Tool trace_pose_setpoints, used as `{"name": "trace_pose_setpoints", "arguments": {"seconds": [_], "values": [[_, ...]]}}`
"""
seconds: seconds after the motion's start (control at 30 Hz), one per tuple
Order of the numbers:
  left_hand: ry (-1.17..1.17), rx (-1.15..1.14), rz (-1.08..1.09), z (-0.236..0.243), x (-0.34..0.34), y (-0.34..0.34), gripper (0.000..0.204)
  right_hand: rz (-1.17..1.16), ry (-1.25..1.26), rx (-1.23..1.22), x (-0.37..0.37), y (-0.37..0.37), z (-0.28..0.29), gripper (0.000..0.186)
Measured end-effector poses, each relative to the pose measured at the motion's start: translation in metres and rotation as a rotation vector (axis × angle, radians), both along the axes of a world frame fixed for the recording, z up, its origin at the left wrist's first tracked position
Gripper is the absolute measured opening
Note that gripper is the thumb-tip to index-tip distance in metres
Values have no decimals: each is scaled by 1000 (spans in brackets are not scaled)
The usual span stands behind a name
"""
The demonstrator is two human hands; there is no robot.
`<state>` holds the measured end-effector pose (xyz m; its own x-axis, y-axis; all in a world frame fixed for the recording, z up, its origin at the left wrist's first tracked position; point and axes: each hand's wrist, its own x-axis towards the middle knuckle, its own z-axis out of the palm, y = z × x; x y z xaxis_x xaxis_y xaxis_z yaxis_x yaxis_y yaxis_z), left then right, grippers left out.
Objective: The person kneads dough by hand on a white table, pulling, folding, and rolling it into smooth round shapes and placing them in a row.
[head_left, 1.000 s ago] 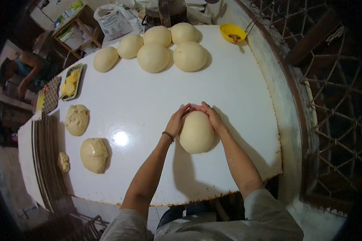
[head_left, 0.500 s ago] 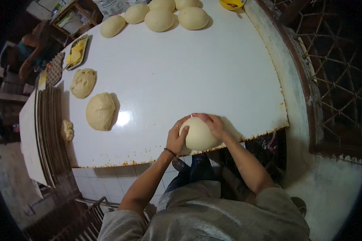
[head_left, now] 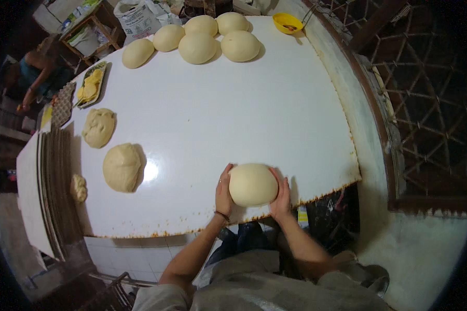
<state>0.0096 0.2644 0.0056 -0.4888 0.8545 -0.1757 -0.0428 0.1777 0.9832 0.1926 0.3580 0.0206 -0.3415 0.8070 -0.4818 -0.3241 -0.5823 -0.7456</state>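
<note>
A smooth, pale ball of dough (head_left: 253,185) is at the near edge of the white table, between my two hands. My left hand (head_left: 223,193) presses against its left side, with a dark band at the wrist. Along its right side lies my right hand (head_left: 281,197), fingers pointing away from me. The dough's underside is hidden, so I cannot tell if it is lifted. Left of my hands sit two rougher dough lumps, a larger one (head_left: 122,167) and one behind it (head_left: 99,127). A small dough scrap (head_left: 79,188) lies at the table's left edge.
Several smooth dough balls (head_left: 197,47) stand at the table's far side, near a yellow bowl (head_left: 287,23). On the left are a tray of yellow fat (head_left: 92,85), an egg carton (head_left: 64,105) and stacked boards (head_left: 52,192). Another person (head_left: 36,72) is at the far left.
My hands have shifted from the dough's far side to its left and right sides. The dough now looks wider. The view has tilted, so the table sits lower in the picture.
</note>
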Motion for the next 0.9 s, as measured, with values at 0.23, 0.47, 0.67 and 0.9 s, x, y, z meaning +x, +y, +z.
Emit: {"name": "trace_pose_setpoints", "arguments": {"seconds": [0.23, 0.47, 0.67, 0.9], "values": [[-501, 292, 372, 10, 63, 41, 69, 514, 470, -123, -71, 153, -7, 86], [-169, 145, 263, 33, -57, 173, 74, 797, -135, 289, -145, 317, 7, 77], [-142, -150, -75, 0, -117, 223, 60, 796, -123, 130, -128, 285, -12, 74], [-122, -109, -92, 23, -72, 124, 51, 788, -335, 238, -88, 183, 17, 68]]}}
